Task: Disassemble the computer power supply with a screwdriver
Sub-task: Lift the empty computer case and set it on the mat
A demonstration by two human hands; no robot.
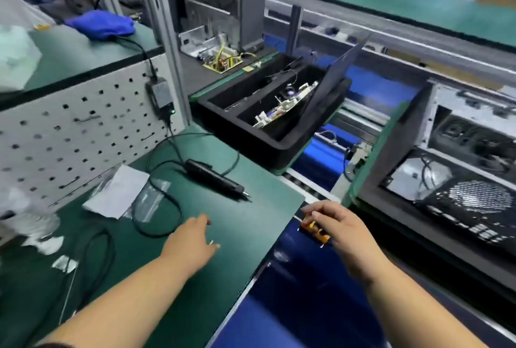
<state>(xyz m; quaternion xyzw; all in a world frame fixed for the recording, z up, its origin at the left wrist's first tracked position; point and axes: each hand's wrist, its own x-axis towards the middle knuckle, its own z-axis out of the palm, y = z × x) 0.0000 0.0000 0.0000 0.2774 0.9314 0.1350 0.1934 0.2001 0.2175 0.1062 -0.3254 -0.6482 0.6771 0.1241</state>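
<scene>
Screwdriver [216, 178], a black corded electric one, lies untouched on the green tabletop [251, 236] at about 12 o'clock from the left hand [192, 238], whose grip is released, fingers loosely extended above the mat. At 3 o'clock, off the tabletop's edge, the right hand [335, 224] pinches a small orange-and-black component [314, 229], probably light, stiff and fragile at its thin leads, so best held by its body. An opened power supply [215, 51] with exposed board sits far off at 12 o'clock. The screwdriver looks rigid and moderately heavy; take its mid-barrel, minding the cable's drag.
</scene>
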